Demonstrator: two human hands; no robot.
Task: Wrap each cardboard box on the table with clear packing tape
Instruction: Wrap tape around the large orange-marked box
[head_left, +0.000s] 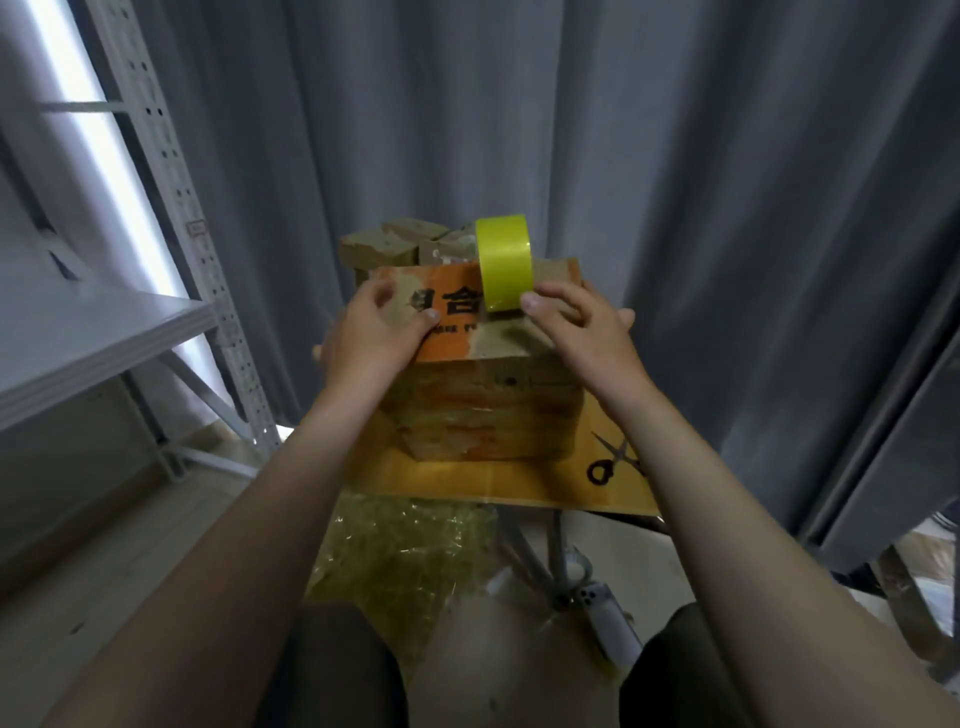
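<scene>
Left hand (374, 332) grips the nine o'clock edge of the brown-and-orange cardboard box (452, 338), thumb flat on its printed top, fingers curled over the side. That box rides on top of a stack of taped brown cardboard boxes (483, 415), dead centre on the yellow-topped table (467, 480). All are closed, so their contents are hidden. Right hand (576, 327) holds the yellow-green roll of tape (504, 262) standing on edge at the top box's one o'clock corner, thumb on its near rim. Smaller brown cartons (384, 249) sit at eleven o'clock behind. Black-handled scissors (615, 460) lie at four o'clock, and a crumpled clear plastic heap (410, 551) is on the floor at six.
</scene>
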